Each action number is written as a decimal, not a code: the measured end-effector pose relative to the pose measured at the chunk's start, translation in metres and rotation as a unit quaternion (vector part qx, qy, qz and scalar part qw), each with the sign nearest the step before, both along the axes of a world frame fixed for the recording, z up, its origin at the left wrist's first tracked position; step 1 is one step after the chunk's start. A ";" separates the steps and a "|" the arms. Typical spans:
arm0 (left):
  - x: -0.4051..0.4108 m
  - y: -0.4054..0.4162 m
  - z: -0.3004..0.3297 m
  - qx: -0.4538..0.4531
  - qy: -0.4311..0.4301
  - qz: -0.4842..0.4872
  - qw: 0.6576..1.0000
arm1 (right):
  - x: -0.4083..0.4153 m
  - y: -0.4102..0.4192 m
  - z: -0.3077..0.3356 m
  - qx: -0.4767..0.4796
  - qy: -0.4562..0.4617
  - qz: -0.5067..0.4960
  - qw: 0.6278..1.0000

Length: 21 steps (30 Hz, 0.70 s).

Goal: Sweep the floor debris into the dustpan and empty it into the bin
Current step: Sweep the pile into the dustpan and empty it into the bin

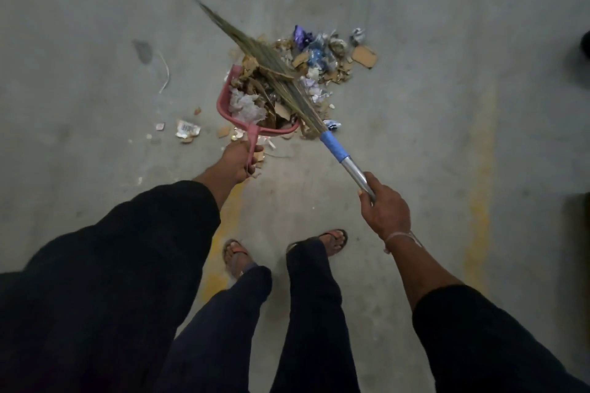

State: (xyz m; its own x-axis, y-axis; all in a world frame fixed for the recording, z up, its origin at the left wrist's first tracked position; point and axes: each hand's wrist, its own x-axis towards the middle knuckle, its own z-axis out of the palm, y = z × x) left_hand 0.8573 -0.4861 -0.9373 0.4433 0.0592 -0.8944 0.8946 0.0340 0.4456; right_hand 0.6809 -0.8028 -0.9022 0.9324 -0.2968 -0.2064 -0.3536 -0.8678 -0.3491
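A pink dustpan (224,98) sits on the concrete floor, heaped with paper, cardboard scraps and dry leaves. My left hand (238,163) grips its handle from behind. My right hand (384,209) grips the metal shaft of a grass broom (281,73) with a blue collar. The broom's bristles lie across the dustpan's load and point up-left. A pile of debris (325,57), with blue and purple wrappers and cardboard bits, lies on the floor just right of and beyond the pan. No bin is in view.
Loose scraps (187,130) lie left of the dustpan, and a thin white strip (165,73) lies farther left. My two sandalled feet (281,249) stand below the pan. Faded yellow lines (480,201) mark the floor. A dark object (586,48) sits at the right edge.
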 end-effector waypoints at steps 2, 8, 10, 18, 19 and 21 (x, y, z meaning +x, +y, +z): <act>0.008 -0.029 0.011 -0.003 0.005 -0.015 1.000 | -0.004 -0.019 0.015 -0.001 -0.003 -0.013 1.000; 0.030 -0.118 0.057 -0.007 0.002 -0.069 0.998 | -0.017 -0.080 0.064 -0.002 0.001 -0.066 0.998; 0.036 -0.150 0.072 -0.002 0.004 -0.082 0.997 | -0.019 -0.104 0.081 -0.005 0.005 -0.087 0.996; 0.066 -0.263 0.112 -0.031 -0.002 -0.131 0.991 | -0.020 -0.182 0.116 -0.010 0.010 -0.167 0.986; 0.074 -0.277 0.112 -0.039 0.001 -0.137 0.990 | -0.018 -0.191 0.120 -0.010 0.007 -0.178 0.984; 0.089 -0.302 0.114 -0.043 0.005 -0.151 0.988 | -0.014 -0.208 0.126 -0.013 0.002 -0.194 0.981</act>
